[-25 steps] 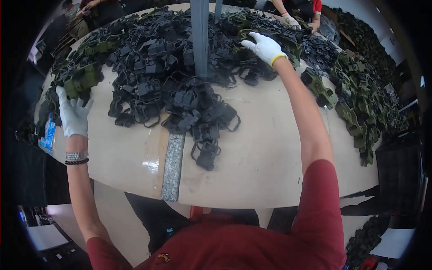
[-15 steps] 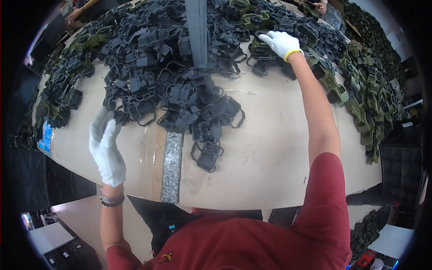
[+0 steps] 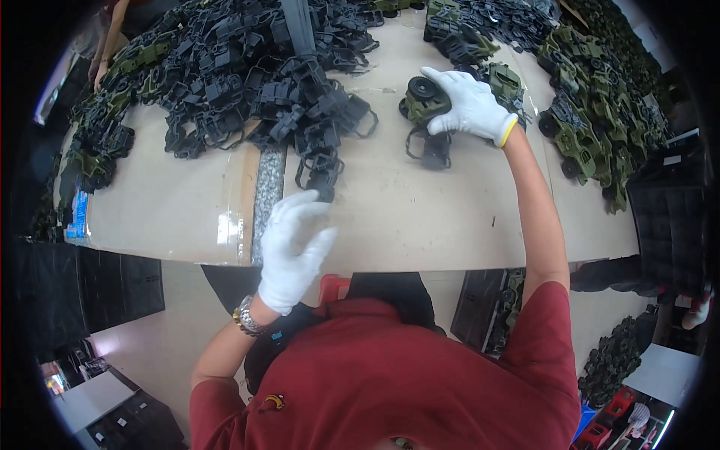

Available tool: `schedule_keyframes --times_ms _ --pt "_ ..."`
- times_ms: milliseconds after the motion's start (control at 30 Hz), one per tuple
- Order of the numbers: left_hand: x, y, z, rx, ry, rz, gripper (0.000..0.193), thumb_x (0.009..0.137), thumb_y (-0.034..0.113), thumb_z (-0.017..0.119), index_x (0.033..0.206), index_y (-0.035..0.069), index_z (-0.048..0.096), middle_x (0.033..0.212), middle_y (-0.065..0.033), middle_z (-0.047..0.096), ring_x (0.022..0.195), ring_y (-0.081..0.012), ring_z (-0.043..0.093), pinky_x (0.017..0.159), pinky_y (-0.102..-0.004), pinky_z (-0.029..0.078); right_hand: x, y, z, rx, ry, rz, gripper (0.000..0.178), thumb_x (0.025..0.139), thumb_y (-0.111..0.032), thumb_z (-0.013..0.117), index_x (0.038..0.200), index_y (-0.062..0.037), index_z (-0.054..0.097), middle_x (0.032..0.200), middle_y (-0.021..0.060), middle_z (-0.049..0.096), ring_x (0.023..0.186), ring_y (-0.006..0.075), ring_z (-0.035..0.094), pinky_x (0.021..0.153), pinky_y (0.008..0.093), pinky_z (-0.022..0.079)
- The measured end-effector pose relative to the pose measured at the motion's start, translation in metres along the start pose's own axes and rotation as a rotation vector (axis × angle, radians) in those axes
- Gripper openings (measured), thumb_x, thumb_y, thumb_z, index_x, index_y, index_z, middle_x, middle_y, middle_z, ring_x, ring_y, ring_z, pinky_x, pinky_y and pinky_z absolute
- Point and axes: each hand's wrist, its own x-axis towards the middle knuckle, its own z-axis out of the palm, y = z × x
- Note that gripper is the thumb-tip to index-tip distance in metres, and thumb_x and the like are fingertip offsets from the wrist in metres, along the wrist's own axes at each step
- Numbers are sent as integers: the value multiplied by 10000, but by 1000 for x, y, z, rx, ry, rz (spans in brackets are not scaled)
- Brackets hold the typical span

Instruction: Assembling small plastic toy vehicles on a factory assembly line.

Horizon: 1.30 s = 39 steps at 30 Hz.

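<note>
right hand [image 3: 469, 109]: pinching green toy jeep [image 3: 426, 111], inward of near edge of table [image 3: 420, 225] | left hand [image 3: 291, 253]: loosely spread, same edge | risk: jeep could slip if adjacent black frame [image 3: 436, 157] snags

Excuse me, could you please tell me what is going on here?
A gloved person is handling toy cars at a table. The right hand has a green toy car in its grip. The left hand is open, close to the near end of a pile of dark plastic parts; I cannot tell whether it touches them. More green toy cars lie toward the table's right side.
</note>
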Motion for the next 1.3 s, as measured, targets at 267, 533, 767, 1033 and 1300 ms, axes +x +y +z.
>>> schedule_keyframes --times_ms 267,533,767,1033,1300 --pt "-20 28 19 -87 -162 41 310 811 61 752 1111 48 677 1256 -161 615 1114 -263 610 975 -349 471 5 -6 -5 418 169 33 770 687 -328 837 1360 -83 555 1276 143 621 1194 297 591 1036 380 451" --pt "-9 25 27 -333 -66 -107 326 823 124 753 1127 43 668 1138 -120 679 1029 -250 648 878 -350 509 24 44 -56 1974 607 434 311 928 -375 706 1148 -156 694 1124 -18 709 1031 150 644 950 346 484" --pt "49 37 -10 -815 -107 -104 930 868 476 738 1528 -16 304 1533 -172 397 1441 -278 359 1182 -400 258 -15 -90 -79 2052 133 421 522 914 -524 676 1252 -127 633 1023 32 655 929 140 623 866 333 519" --pt "-31 0 -7 -1413 -335 -649 641 843 178 758 1400 42 471 1284 -121 610 1138 -271 628 1009 -421 516 -32 -150 -42 1045 -274 123 598 997 -579 472 1119 -39 697 1036 94 732 853 187 676 774 328 545" --pt "-55 -12 -33 -1490 -34 -591 591 971 316 621 1464 65 416 1394 -160 548 1222 -302 582 1032 -501 502 -82 -72 31 -48 -74 -51 744 764 -399 790 1416 -162 524 1399 166 526 1273 425 478 1050 469 445"
